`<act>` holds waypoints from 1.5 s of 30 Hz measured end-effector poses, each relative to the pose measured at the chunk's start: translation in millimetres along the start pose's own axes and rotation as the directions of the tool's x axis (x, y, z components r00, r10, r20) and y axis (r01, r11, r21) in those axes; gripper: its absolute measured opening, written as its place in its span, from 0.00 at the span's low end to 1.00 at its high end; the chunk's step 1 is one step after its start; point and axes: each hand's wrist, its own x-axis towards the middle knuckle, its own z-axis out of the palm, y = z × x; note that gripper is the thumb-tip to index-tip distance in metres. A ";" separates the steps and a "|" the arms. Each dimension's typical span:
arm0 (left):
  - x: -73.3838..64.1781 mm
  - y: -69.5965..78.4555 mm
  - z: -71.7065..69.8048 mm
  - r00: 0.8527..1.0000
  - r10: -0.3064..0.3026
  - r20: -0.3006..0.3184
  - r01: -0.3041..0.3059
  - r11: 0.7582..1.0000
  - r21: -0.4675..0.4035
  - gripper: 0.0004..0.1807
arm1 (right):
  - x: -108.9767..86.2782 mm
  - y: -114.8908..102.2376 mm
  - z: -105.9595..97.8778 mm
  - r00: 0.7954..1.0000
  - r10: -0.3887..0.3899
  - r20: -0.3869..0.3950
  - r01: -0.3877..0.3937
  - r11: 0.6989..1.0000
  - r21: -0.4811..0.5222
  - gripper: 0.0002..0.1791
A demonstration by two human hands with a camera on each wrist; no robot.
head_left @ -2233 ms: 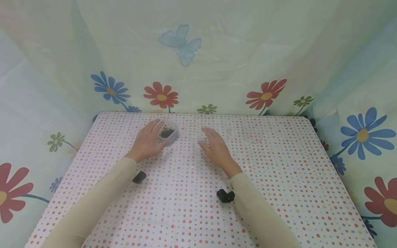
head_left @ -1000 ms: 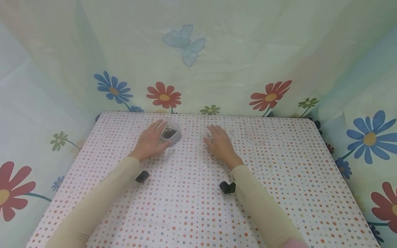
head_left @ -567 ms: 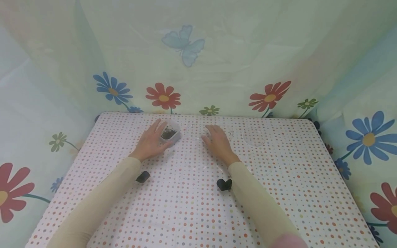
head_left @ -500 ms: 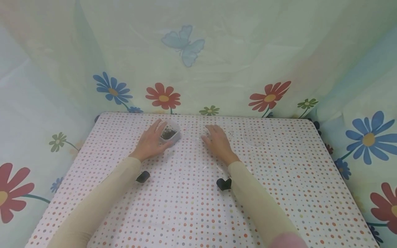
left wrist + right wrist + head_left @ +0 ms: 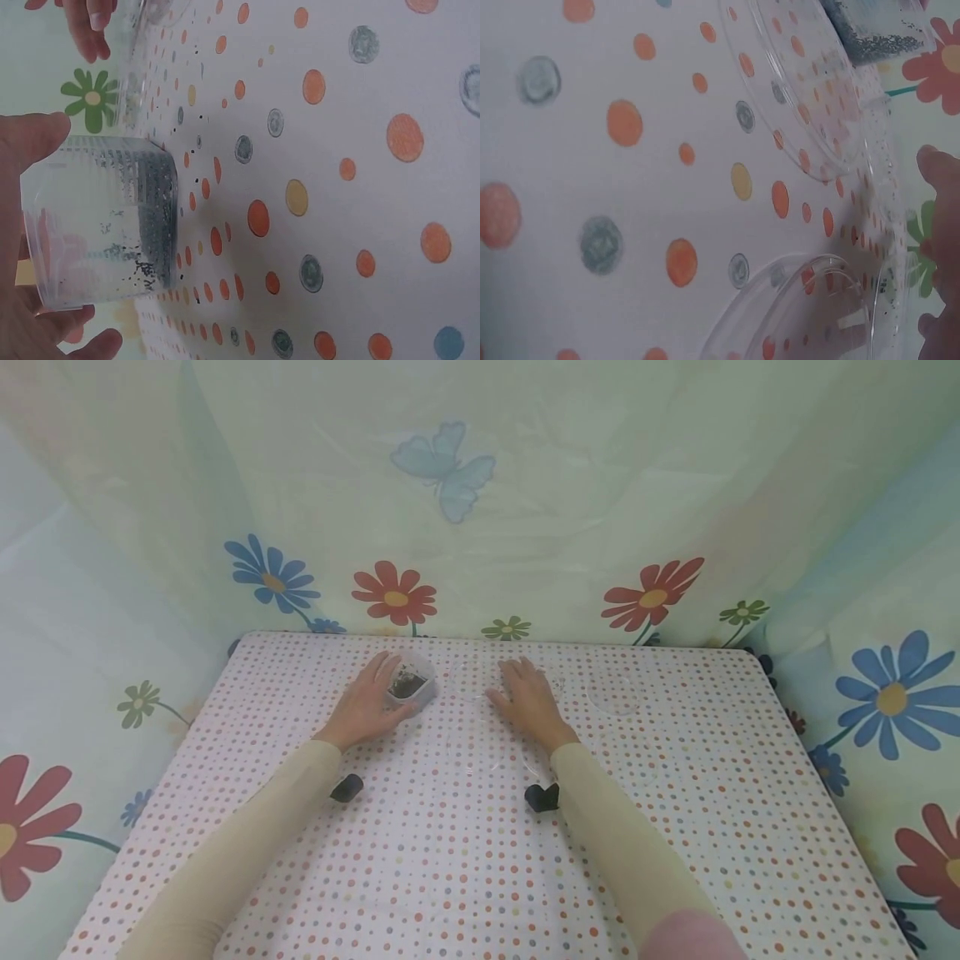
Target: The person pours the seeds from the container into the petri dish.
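My left hand (image 5: 366,703) is around a small clear plastic tub (image 5: 423,693) at the table's back left. In the left wrist view, its thumb lies at one side of the tub (image 5: 90,217) and the other fingers at the opposite side. Dark, fine granules (image 5: 157,210) fill the tub's bottom, and some cling to its wall. Over the clear round dishes hovers my right hand (image 5: 531,708), fingers loosely bent and holding nothing. Past its fingertips, in the right wrist view, a shallow dish (image 5: 889,300) has a few dark bits in it.
Several clear dishes spread over the dotted tablecloth (image 5: 420,860), among them one at the right (image 5: 615,692). Two rimmed ones, a nearer dish (image 5: 795,307) and a farther dish (image 5: 795,75), show in the right wrist view. A flowered curtain (image 5: 555,527) hangs behind the table.
My right hand has moved slightly away from me, farther over the dishes, and its fingers have spread a little. The left hand has stayed at the tub.
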 end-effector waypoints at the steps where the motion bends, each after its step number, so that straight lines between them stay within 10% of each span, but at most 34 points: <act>1: 0.2 -0.7 0.7 1.000 -0.002 0.001 0.002 1.000 -0.011 0.48 | 0.6 0.8 0.3 1.000 -0.003 0.006 0.003 1.000 -0.004 0.36; 45: 4.2 -6.9 9.4 0.999 -0.045 0.001 0.044 0.987 -0.154 0.47 | 14.9 4.7 4.8 0.992 0.045 0.119 -0.041 0.999 -0.035 0.39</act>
